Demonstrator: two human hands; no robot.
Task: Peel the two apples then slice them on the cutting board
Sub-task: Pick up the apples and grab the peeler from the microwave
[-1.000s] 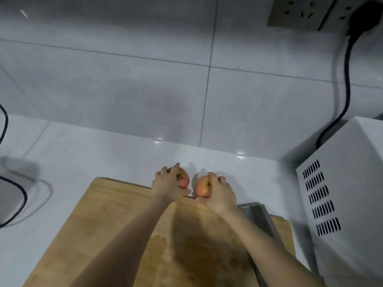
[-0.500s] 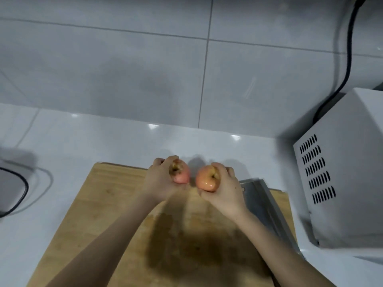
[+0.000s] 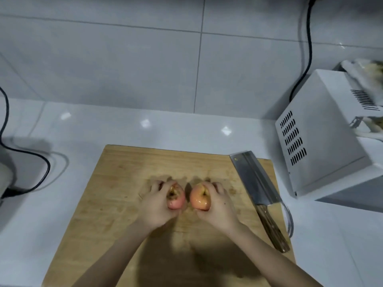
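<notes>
Wooden cutting board [image 3: 116,183] lies under both hands: left hand [image 3: 154,206] grips one apple [image 3: 176,196], right hand [image 3: 219,206] grips the other apple [image 3: 199,198] (both unpeeled), cleaver [image 3: 255,187] beside

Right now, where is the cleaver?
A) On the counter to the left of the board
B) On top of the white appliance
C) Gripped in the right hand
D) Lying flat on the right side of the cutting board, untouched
D: the cleaver lies flat along the right side of the cutting board, apart from the right hand, which grips the right apple; the left hand grips the left apple.
</notes>
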